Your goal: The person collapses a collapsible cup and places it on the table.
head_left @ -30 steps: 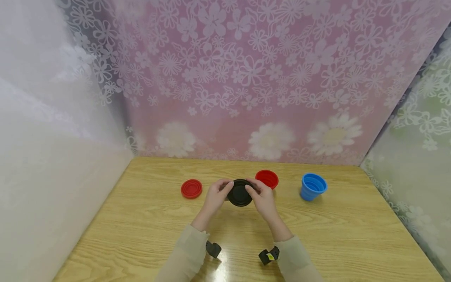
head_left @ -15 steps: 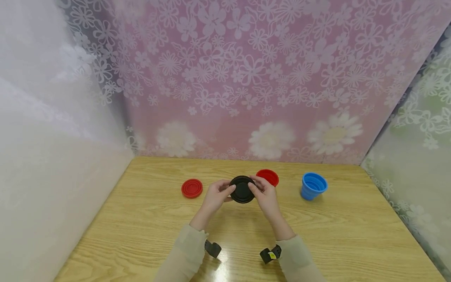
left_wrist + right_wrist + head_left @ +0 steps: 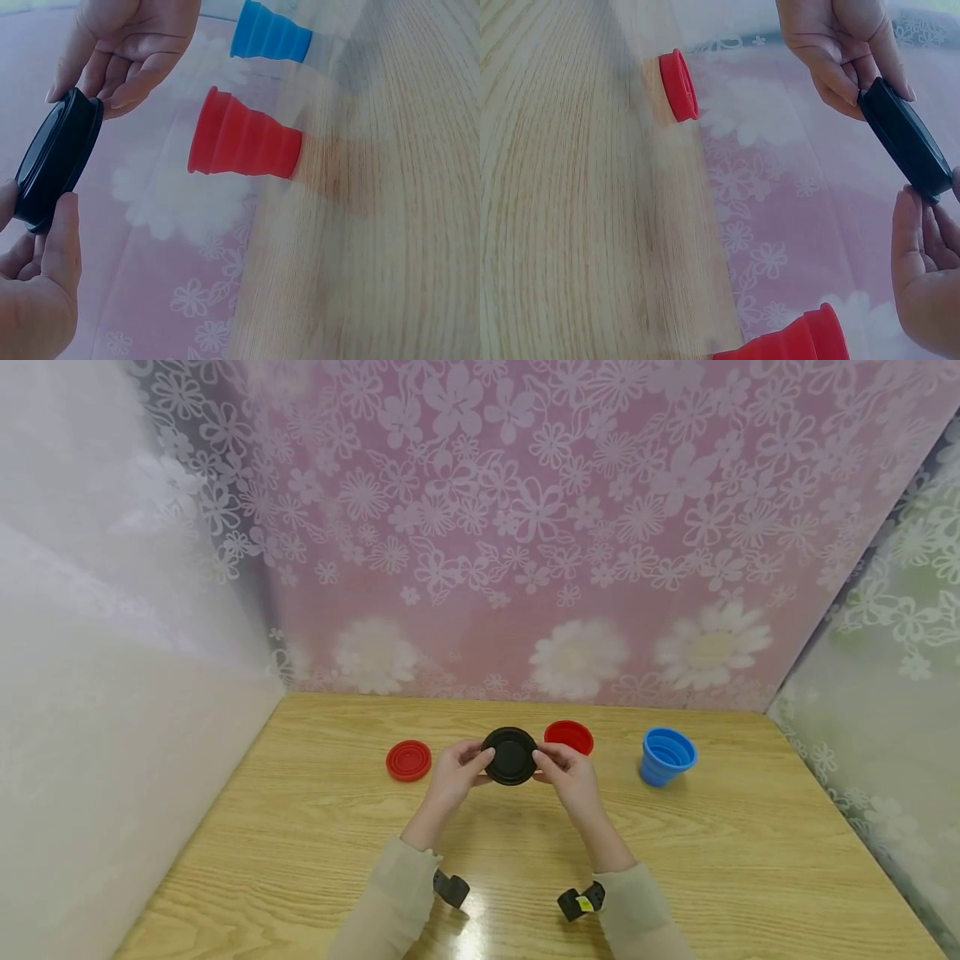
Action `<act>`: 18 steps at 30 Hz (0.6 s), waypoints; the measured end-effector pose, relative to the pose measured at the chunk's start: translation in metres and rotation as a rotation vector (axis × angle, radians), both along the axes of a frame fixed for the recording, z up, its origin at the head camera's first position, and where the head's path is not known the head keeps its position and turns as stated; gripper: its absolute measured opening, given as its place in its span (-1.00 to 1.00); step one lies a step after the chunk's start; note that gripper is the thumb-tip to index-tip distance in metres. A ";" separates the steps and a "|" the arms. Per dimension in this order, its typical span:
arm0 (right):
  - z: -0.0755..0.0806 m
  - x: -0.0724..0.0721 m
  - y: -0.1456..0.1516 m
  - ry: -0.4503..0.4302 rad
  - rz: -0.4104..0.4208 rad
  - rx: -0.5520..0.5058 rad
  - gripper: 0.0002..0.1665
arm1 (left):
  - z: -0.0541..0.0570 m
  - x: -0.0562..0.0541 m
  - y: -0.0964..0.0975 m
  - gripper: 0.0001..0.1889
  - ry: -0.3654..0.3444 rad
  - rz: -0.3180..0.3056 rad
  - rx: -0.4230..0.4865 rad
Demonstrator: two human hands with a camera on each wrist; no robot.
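Between both hands, raised over the table, is a black collapsible cup, folded flat into a disc. My left hand pinches its left edge, thumb on the near face and fingers behind. The opposite edge is pinched the same way by my right hand. In the left wrist view the flat cup is tilted, and its thin side shows. Behind the right hand stands an expanded red collapsible cup, partly hidden in the head view. A flattened red collapsible cup lies left of my left hand.
An expanded blue collapsible cup stands upright to the right on the wooden table. Flower-patterned cloth rises behind the table's far edge, with pale walls on both sides. A small black camera is strapped at each wrist.
Both hands have lifted the black cup slightly, and its flat face now turns more toward the head camera. The right hand has slid outward to the cup's right edge. The other cups stay put.
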State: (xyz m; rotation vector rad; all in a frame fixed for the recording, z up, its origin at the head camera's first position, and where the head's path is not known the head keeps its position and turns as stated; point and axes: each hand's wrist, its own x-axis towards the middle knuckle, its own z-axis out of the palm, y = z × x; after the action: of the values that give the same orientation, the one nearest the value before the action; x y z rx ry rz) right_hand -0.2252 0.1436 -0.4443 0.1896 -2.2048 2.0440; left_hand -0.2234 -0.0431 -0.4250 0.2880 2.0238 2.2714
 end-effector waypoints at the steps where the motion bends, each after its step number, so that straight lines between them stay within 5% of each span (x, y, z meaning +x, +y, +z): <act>1: 0.000 0.000 0.000 -0.001 -0.002 0.000 -0.68 | 0.000 0.000 0.000 -0.67 0.002 0.001 -0.001; 8: 0.002 -0.001 0.000 -0.032 -0.043 0.030 -0.71 | 0.000 0.000 0.000 -0.67 0.015 0.001 0.014; 18: 0.004 -0.001 -0.002 -0.149 -0.034 -0.121 -0.69 | -0.008 -0.003 0.002 -0.67 0.032 0.007 0.035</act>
State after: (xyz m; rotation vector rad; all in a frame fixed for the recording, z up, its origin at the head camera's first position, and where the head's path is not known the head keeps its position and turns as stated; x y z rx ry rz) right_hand -0.2265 0.1413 -0.4399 -0.0119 -2.1395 2.2311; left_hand -0.2266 -0.0413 -0.4327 0.3225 2.0043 2.3233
